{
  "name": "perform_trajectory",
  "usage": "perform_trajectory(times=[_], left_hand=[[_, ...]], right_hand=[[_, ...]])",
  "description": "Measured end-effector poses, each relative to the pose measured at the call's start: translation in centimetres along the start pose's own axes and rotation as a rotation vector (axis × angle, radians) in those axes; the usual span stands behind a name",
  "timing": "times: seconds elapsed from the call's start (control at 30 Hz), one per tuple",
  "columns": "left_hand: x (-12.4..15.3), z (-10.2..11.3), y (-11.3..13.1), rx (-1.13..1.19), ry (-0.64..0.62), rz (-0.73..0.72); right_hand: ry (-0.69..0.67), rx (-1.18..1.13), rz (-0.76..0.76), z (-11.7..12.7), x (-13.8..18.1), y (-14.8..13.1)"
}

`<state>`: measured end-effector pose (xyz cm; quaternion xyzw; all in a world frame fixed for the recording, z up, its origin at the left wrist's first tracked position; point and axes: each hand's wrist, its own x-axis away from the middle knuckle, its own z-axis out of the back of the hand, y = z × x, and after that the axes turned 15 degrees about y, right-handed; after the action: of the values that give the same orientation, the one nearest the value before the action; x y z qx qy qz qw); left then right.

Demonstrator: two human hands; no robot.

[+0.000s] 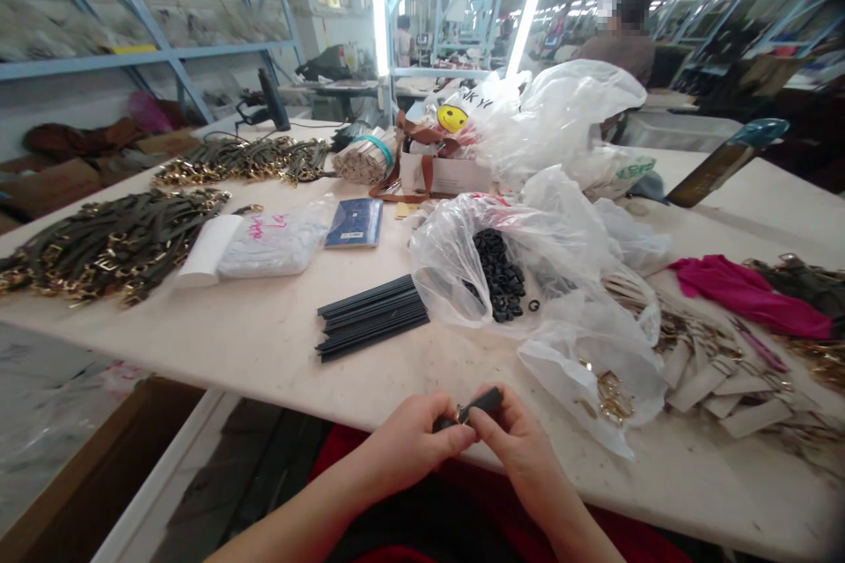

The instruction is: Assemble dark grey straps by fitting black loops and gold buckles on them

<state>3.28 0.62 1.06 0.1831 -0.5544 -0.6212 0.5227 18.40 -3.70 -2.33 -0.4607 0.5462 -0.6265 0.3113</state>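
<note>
At the table's front edge, both my hands hold one dark strap [485, 401] with a small gold buckle [458, 414] on it. My left hand [422, 435] pinches the strap by the buckle, and my right hand [518, 435] grips the end that sticks out to the right. Fingers hide the rest of the strap. Just beyond them lies a stack of dark flat strips [373, 315]. An open plastic bag [449, 259] behind holds small black loops [500, 273]. To the right, another clear bag [547, 361] contains gold metal rings [613, 398].
Heaps of dark straps with gold hardware [112, 246] cover the table's left side. Pale strips [726, 378] and a pink cloth [753, 292] lie at right. A blue booklet [355, 223], a wrapped white packet [274, 244] and a brown bottle [716, 163] stand further back.
</note>
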Motion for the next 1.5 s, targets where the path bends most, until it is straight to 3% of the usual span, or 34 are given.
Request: perform_trajectory(times=[0.23,0.33,0.43,0.47,0.53,0.6,0.7,0.8,0.97,1.13,1.37,1.5], left_hand=[[-2.4,-0.3,-1.2,0.136,-0.006,0.070],[-3.2,-0.2,-0.8,0.195,0.031,0.011],[-3.6,-0.1,-0.3,0.131,-0.023,-0.094],[-3.7,-0.1,-0.1,0.088,-0.036,-0.111],[-4.0,-0.1,0.0,0.032,-0.003,-0.101],[-4.3,-0.3,0.0,0.027,0.043,-0.068],[-4.6,-0.6,-0.3,0.047,0.033,-0.046],[-4.5,-0.7,-0.8,0.044,0.015,-0.034],[-4.3,-0.4,-1.2,0.031,0.074,-0.049],[-4.7,-0.6,0.0,0.020,0.142,-0.154],[-6.2,-1.3,1.9,-0.007,0.332,-0.318],[-7.9,-2.0,0.7,-0.017,0.393,-0.328]], right_hand=[[0.022,0.199,0.188,-0.2,-0.4,0.0],[-0.095,0.241,0.237,0.3,-0.8,-1.1],[-0.182,0.295,0.263,1.8,-2.8,-2.8],[-0.150,0.345,0.293,2.5,-4.0,-3.3],[0.050,0.518,0.397,3.7,-7.1,-4.1],[0.244,0.847,0.510,4.4,-10.4,-4.4],[0.298,0.980,0.510,4.3,-14.3,-3.6],[0.315,1.014,0.488,3.8,-15.8,-2.4],[0.324,0.955,0.489,4.8,-15.5,-2.0],[0.277,0.769,0.493,5.3,-13.7,-2.9],[0.165,0.310,0.399,2.0,-8.5,-3.3],[0.244,0.072,0.259,0.9,-8.2,-1.8]])
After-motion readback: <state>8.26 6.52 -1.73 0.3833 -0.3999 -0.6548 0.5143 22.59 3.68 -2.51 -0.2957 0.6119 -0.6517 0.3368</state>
